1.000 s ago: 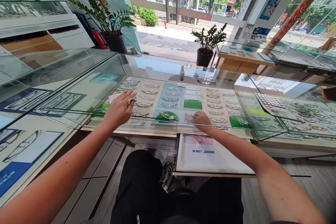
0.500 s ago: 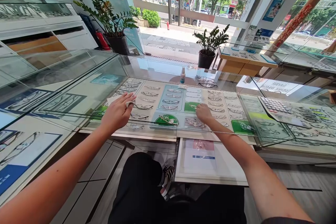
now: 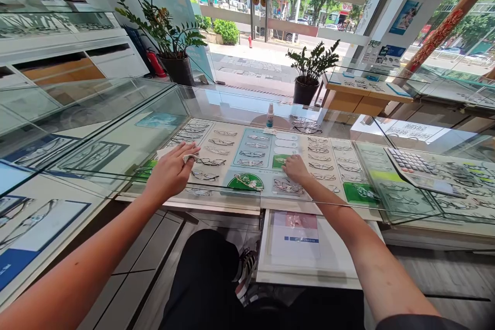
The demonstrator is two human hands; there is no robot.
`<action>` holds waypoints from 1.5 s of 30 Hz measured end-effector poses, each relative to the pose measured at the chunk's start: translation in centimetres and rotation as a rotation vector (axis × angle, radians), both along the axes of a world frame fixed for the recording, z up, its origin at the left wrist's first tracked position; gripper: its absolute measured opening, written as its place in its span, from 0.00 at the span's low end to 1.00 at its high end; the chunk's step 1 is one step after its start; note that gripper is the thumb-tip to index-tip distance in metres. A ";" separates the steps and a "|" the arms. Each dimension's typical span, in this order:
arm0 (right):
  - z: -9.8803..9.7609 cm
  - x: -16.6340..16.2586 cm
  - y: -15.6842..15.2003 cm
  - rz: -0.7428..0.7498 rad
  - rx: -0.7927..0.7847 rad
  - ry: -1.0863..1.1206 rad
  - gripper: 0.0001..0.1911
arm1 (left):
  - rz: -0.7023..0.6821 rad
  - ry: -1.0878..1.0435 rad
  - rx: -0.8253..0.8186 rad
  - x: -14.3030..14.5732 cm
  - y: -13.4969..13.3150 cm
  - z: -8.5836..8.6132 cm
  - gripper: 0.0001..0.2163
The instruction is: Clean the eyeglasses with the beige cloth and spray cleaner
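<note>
My left hand (image 3: 170,171) lies on top of the glass display case (image 3: 116,129), its fingers closed on a small white cloth (image 3: 190,158). Inside the case, my right hand (image 3: 296,168) reaches in from the open back and rests by a green card (image 3: 278,161). Its fingertips are pinched on what looks like a thin eyeglass frame there. Rows of eyeglasses (image 3: 216,150) lie on the display trays around both hands. A pair with clear lenses (image 3: 286,186) sits just below my right wrist.
A pulled-out white tray (image 3: 340,263) with a printed sheet sits under my right forearm. On the case stand a small spray bottle (image 3: 269,115) and a calculator (image 3: 415,165). Potted plants (image 3: 309,69) stand behind it. My dark-clothed knees are below.
My right hand moved from the clear-lensed pair near the case's back edge deeper in, to the green card. My left hand stayed in place on the glass with the cloth.
</note>
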State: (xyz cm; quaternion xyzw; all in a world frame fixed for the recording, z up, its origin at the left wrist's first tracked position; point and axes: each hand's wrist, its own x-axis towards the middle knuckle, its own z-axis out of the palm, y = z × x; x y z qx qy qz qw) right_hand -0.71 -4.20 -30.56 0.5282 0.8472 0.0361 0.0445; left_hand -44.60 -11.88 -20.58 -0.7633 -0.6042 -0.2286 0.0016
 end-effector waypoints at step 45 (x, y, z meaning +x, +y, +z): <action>18.3 1.3 -1.9 -0.019 0.246 0.555 0.16 | 0.243 -0.176 -0.175 2.9 -1.6 6.0 0.29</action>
